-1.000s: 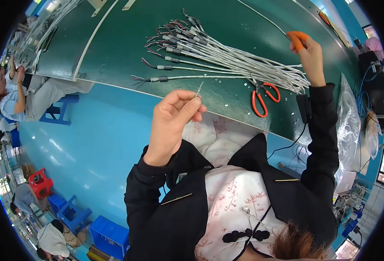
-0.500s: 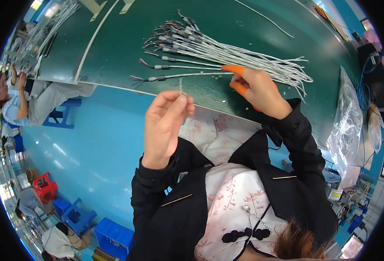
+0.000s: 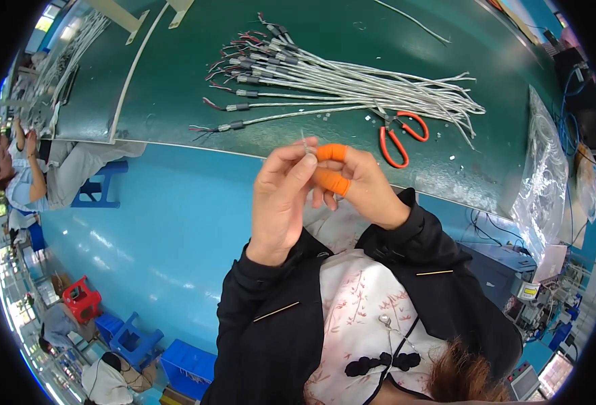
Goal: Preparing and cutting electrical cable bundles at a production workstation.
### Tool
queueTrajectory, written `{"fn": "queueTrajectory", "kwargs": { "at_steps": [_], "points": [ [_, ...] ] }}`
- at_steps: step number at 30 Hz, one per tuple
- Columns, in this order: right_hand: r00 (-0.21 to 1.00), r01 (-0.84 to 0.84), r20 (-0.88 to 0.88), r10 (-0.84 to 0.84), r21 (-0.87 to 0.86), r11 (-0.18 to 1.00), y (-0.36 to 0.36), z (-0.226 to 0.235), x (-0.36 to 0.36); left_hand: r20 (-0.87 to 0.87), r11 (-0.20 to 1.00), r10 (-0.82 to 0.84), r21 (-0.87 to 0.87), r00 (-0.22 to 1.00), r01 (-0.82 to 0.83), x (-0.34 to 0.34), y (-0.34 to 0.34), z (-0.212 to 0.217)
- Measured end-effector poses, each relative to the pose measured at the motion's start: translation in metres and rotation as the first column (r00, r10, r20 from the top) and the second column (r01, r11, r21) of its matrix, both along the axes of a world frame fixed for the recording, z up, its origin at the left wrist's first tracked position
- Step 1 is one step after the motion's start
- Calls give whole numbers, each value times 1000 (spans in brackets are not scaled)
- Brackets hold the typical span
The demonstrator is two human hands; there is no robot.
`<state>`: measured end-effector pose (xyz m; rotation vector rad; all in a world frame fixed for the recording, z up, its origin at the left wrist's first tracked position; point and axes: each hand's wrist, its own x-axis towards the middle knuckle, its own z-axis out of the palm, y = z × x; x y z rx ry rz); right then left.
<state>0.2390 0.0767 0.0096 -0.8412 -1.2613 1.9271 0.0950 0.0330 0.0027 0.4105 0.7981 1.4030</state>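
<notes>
A glossy blue floor (image 3: 142, 216) spreads across the left, streaked with white reflections of light. The dark green tabletop (image 3: 169, 101) fills the far side, its near edge bent by the lens. A blue stool (image 3: 105, 189) stands at the left by that edge. Nearer, also on the left, are a red stool (image 3: 82, 299), a second blue stool (image 3: 138, 343) and a blue bin (image 3: 190, 368). Bright windows (image 3: 24, 314) line the left rim; a light-blue wall (image 3: 539, 17) shows far right.
</notes>
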Motion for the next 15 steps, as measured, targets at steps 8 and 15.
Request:
{"fn": "queueTrajectory", "kwargs": {
  "at_steps": [8,15],
  "points": [
    [992,-77,94,78,-16,997,4,-1,0,-123,997,75,40,990,-71,-9,5,3],
    [992,-63,110,58,44,997,12,1,0,-130,994,82,82,988,-72,-12,12,-4]
  ]
}}
